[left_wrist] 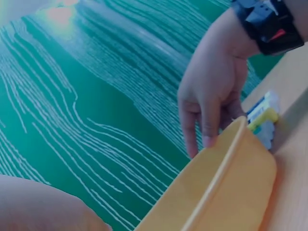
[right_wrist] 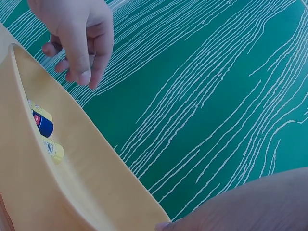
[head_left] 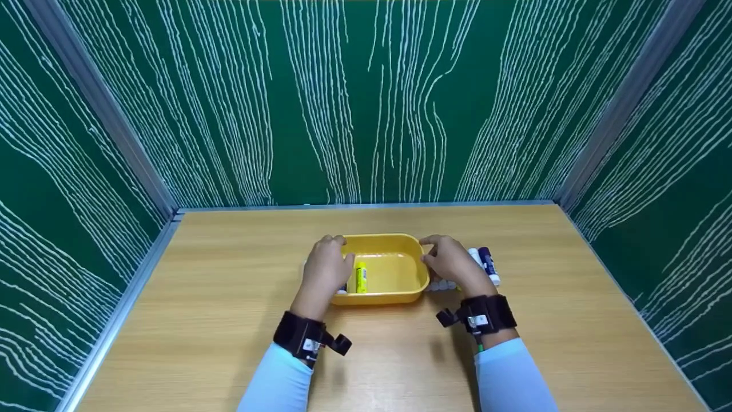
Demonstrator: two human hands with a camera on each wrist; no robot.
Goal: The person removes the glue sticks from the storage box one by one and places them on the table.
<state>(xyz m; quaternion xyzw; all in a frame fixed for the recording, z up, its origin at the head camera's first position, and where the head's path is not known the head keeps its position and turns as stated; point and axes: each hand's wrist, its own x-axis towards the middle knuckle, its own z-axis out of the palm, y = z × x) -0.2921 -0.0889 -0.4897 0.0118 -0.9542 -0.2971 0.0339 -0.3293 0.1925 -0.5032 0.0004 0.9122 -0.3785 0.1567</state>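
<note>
A yellow plastic tray (head_left: 380,298) stands on the table, with a yellow glue stick (head_left: 361,278) near its left end. The right wrist view shows a blue-capped stick (right_wrist: 43,124) between yellow ones inside. My left hand (head_left: 327,264) is over the tray's left end, fingers loosely bent, nothing between them. At the opposite end my right hand (head_left: 454,264) has its fingertips right at the rim, the index finger fairly straight. Beside the tray, partly hidden under that hand, lie several sticks, among them a dark blue one with a white end (head_left: 489,266).
The wooden table (head_left: 217,269) is bordered at the back and sides by green panels (head_left: 366,103) with wavy white lines. Metal posts (head_left: 108,114) stand at the back corners. Each wrist wears a black strap (head_left: 303,337) with a loose end.
</note>
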